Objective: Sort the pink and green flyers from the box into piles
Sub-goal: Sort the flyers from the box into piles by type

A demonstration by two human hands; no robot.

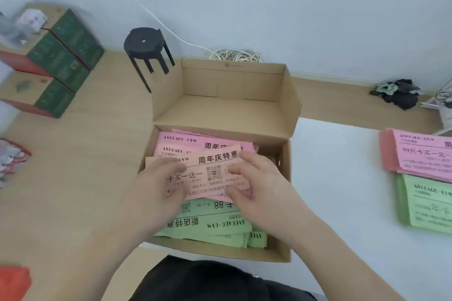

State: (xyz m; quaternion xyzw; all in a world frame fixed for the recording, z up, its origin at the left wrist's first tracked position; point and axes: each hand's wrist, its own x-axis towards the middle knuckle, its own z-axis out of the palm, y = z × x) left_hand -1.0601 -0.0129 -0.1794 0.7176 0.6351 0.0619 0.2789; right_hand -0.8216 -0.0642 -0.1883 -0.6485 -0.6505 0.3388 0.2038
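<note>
Cardboard box (220, 253) holds pink flyers (176, 140), green flyers (227, 223); left hand (156, 190), right hand (259, 183) grip top flyer (212, 161).

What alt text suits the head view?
The left hand and right hand hold a pink flyer over an open cardboard box of flyers; a pink pile and green pile lie at right.

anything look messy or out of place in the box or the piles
Only the box is untidy: its pink flyers lie fanned and crooked, and the green flyers at its near end face the other way, print upside down. The pink pile and green pile on the right look fairly square.
</note>
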